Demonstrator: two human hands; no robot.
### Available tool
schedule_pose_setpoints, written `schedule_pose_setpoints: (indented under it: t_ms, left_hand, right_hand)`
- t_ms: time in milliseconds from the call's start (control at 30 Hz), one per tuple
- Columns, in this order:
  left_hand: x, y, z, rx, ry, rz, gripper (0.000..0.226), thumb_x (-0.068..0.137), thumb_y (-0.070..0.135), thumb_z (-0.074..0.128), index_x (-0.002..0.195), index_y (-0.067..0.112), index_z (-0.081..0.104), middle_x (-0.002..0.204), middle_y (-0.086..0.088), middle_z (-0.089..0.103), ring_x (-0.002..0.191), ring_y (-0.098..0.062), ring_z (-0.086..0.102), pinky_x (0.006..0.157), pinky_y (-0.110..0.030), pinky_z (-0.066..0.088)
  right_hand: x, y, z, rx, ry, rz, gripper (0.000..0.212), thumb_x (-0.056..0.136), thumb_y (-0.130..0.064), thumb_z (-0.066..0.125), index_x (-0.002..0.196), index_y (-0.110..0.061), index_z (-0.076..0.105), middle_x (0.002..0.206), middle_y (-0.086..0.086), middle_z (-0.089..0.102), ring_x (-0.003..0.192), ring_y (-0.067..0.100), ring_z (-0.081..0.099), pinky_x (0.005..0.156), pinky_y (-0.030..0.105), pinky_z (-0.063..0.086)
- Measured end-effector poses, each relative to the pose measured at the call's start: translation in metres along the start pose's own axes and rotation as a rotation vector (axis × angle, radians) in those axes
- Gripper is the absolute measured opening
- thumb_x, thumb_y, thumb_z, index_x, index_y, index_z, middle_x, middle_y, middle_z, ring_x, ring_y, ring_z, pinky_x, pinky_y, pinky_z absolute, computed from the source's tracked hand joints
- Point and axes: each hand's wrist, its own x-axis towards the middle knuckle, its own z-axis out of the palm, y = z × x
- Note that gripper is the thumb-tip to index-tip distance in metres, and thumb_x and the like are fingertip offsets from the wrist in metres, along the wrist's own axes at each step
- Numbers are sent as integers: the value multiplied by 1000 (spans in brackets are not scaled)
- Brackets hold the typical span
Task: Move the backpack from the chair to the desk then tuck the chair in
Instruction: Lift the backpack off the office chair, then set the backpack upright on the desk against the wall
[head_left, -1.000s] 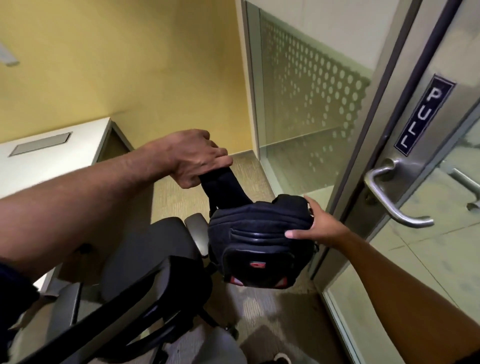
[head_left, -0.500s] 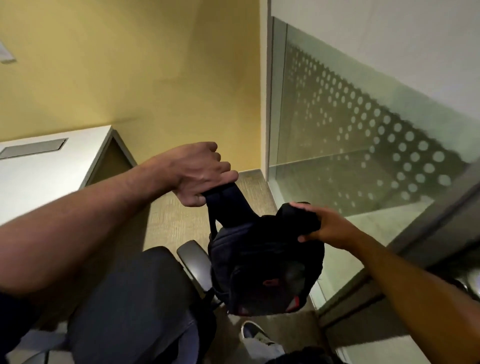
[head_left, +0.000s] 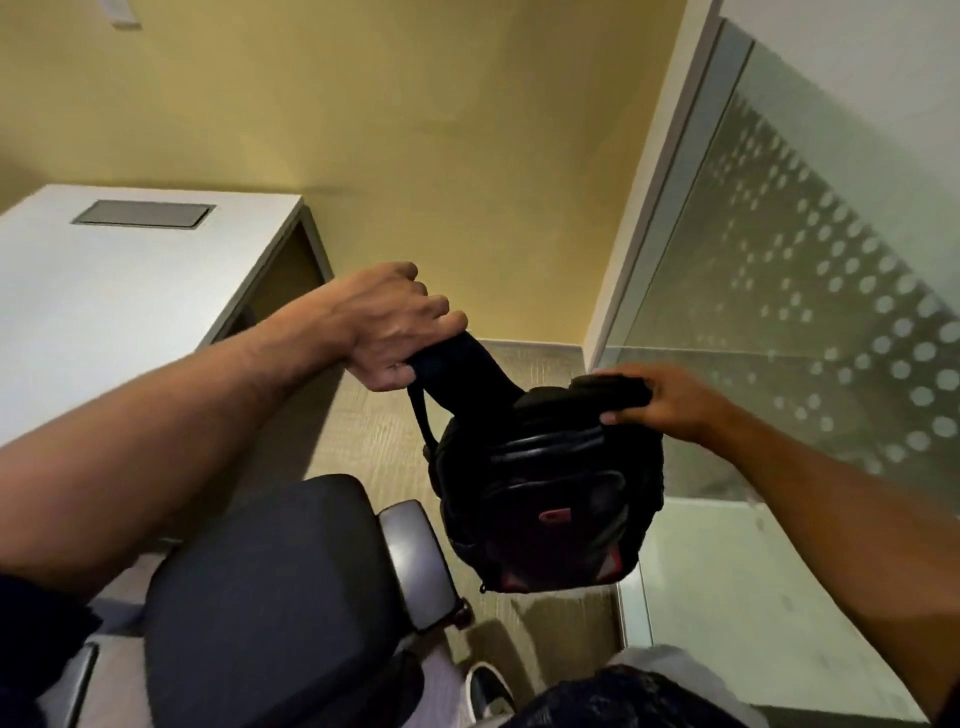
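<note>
A black backpack (head_left: 545, 493) with small red marks hangs in the air to the right of the chair. My left hand (head_left: 395, 327) is closed around its black shoulder strap. My right hand (head_left: 660, 400) grips the top of the bag. The dark office chair (head_left: 265, 587) stands below my left arm, its seat bare and its grey armrest (head_left: 415, 561) beside the bag. The white desk (head_left: 119, 291) with a grey cable hatch (head_left: 143, 214) sits at the left against the yellow wall.
A frosted glass partition (head_left: 789, 332) with a dot pattern closes off the right side. Carpet (head_left: 374, 431) shows between desk, chair and glass. My shoe (head_left: 488, 686) and trouser leg appear at the bottom edge.
The backpack has come up off the chair and hangs higher, held in both hands. The view has swung left, so the door is gone and more of the desk shows.
</note>
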Motion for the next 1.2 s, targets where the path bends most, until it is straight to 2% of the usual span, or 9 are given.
schedule_pose_setpoints:
  t_ms: [133,233,300,400,567,800,900,967,1200]
  left_hand:
    - [-4,-35,22,-3,-67,-192,57,78,38,35,126,10,48,88,-8,62,67,-30,65,72,-37,45]
    - [12,-83,63,-2,-187,-479,69,81,31,46,146,10,37,128,-14,62,98,-31,69,85,-42,52]
    - [30,-107,80,-64,-240,-629,82,80,37,44,156,10,29,151,-19,49,122,-34,62,98,-46,52]
    - [85,-134,101,-221,-325,-629,86,82,44,39,162,17,25,167,-13,30,150,-30,37,117,-45,35]
    - [113,-85,141,-520,-239,-682,54,92,39,54,139,13,45,137,-9,60,120,-31,61,100,-45,50]
    - [158,-168,188,-694,-191,-897,26,102,33,52,122,17,51,125,-4,63,106,-30,64,81,-44,54]
    - [163,-200,201,-634,-109,-1012,21,105,32,47,120,18,51,122,-3,64,100,-29,65,72,-37,50]
    - [159,-223,206,-591,-65,-1074,25,104,33,42,121,19,52,123,-3,66,99,-30,66,73,-39,52]
    - [121,-310,231,-458,55,-1164,20,102,28,55,119,17,60,115,-6,71,99,-30,65,78,-37,50]
  right_hand:
    - [51,-15,-13,6,96,-115,49,75,-43,88,121,-41,73,104,-20,77,101,2,71,100,38,56]
    - [150,-29,-37,27,105,-254,42,78,-41,87,117,-45,72,97,-32,74,94,-8,70,93,26,55]
    - [215,-36,-50,69,71,-306,38,79,-38,87,114,-38,76,99,-27,76,94,-5,72,93,27,55]
    - [290,-33,-76,158,32,-354,36,77,-33,89,111,-30,80,100,-18,79,96,3,74,95,30,56]
    - [305,-26,-60,228,-37,-351,32,75,-25,92,106,-25,82,96,-14,80,93,5,75,91,27,57]
    - [423,-22,-81,284,-101,-373,38,76,-18,91,113,-25,81,104,-13,80,99,3,74,100,28,55]
    - [471,-40,-94,245,-101,-424,42,77,-24,90,111,-45,77,107,-22,77,102,3,73,99,22,53]
    - [497,-52,-95,201,-57,-451,44,77,-33,89,114,-51,74,110,-21,76,100,9,74,98,30,55]
    - [579,-116,-82,94,99,-496,59,70,-57,85,126,-46,69,124,-11,74,114,10,69,102,39,54]
